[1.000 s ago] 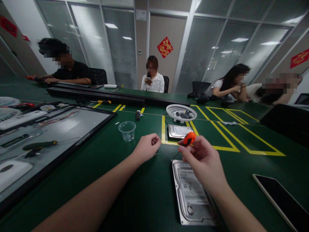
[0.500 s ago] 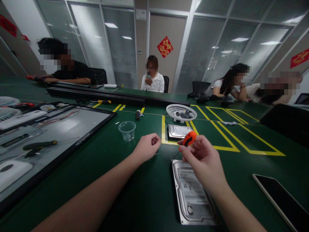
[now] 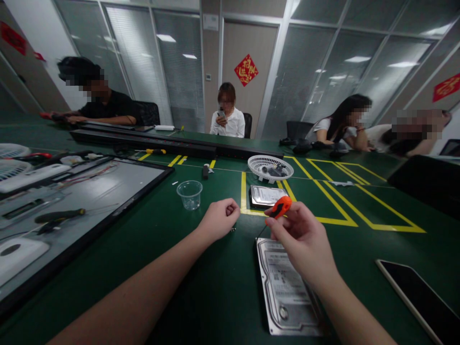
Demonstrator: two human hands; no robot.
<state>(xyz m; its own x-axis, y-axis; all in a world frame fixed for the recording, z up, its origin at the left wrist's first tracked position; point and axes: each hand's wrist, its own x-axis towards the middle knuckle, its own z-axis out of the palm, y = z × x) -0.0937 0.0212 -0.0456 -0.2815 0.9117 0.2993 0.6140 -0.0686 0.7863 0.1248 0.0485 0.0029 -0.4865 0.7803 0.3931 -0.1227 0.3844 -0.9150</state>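
Right fingers (image 3: 279, 230) gripping the screwdriver (image 3: 282, 206), left fingers (image 3: 233, 210) curled closed, I judge the nearer drive (image 3: 282, 282) stiff, slick, best held by its edges.

The right fingers (image 3: 278, 231) hide part of the screwdriver (image 3: 281, 207), whose tip is too thin to show what it meets. Beneath them, the hard drive (image 3: 278, 282) is partly covered, its label too small to read. The left fingers (image 3: 233, 209) curl inward, concealing anything inside; the metal bits (image 3: 233, 229) just below them are too tiny to name. Right of the right fingers, the phone (image 3: 413, 292) is cut off at the corner.
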